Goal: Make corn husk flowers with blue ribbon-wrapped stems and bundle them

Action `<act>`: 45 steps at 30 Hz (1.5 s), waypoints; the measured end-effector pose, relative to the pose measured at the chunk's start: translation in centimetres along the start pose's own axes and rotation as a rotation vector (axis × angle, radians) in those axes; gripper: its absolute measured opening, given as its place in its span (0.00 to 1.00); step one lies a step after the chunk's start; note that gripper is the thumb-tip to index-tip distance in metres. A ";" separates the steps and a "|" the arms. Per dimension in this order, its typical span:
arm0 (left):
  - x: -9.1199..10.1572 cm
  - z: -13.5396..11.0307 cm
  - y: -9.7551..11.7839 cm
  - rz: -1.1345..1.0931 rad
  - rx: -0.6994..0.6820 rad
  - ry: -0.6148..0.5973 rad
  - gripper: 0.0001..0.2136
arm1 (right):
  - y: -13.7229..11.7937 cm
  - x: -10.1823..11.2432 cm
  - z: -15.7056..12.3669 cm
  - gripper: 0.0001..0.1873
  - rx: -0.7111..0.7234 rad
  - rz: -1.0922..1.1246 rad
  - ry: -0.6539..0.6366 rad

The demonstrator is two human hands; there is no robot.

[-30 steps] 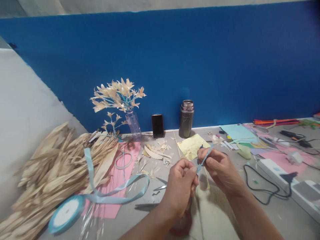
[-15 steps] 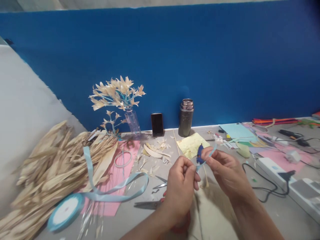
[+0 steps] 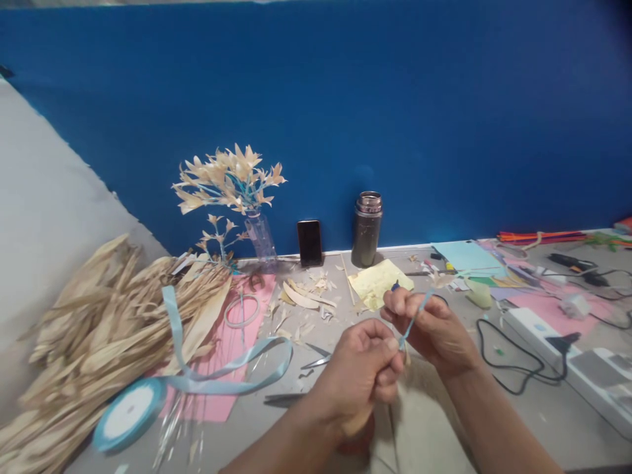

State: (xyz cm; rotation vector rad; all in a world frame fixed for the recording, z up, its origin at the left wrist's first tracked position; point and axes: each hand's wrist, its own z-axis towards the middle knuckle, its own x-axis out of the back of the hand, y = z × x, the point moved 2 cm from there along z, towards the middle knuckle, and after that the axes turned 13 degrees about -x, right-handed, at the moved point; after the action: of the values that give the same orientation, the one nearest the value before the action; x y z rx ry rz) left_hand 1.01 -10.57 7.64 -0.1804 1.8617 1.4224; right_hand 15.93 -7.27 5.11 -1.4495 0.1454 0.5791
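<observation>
My left hand (image 3: 363, 372) is closed in a pinch on the lower end of a thin light-blue ribbon-wrapped stick (image 3: 413, 317). My right hand (image 3: 430, 324) is closed around the same stick higher up, fingers curled over it. A small cream leaf piece (image 3: 441, 279) shows at the stick's far tip. Both hands hover over the grey table, near its front middle. A spool of light-blue ribbon (image 3: 127, 416) lies at the front left, its loose tail (image 3: 232, 368) curling toward my hands.
A heap of dried husk leaves (image 3: 99, 336) fills the left. A vase of husk flowers (image 3: 232, 191), a phone (image 3: 310, 242) and a metal flask (image 3: 368, 228) stand at the blue wall. Scissors (image 3: 291, 397) lie near my left hand. Coloured paper, cables and a power strip (image 3: 567, 355) cover the right.
My right hand has turned and shifted slightly left, twisting the blue stick; the blue glue gun seen behind it half a second ago is now mostly covered. The view has tilted a little.
</observation>
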 end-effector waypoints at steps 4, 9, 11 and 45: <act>0.5 0.2 -0.2 0.188 -0.201 0.141 0.11 | 0.2 0.4 -0.8 0.16 -0.013 -0.096 0.236; 0.9 0.2 -0.6 0.383 -0.314 0.192 0.10 | -0.4 -1.0 -1.4 0.07 0.020 -0.180 0.283; 0.7 0.1 -0.6 0.378 -0.292 0.172 0.09 | -0.6 -1.5 -1.4 0.09 0.013 -0.155 0.280; 1.6 0.2 -0.4 -0.141 0.116 -0.134 0.14 | 0.0 -1.8 -1.2 0.07 -0.100 -0.094 0.107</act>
State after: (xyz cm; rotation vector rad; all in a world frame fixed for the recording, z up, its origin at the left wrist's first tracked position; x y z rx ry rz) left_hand 0.25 -10.04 6.28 -0.1524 1.7795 1.1985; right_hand 14.67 -8.97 5.68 -1.5765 0.1338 0.4372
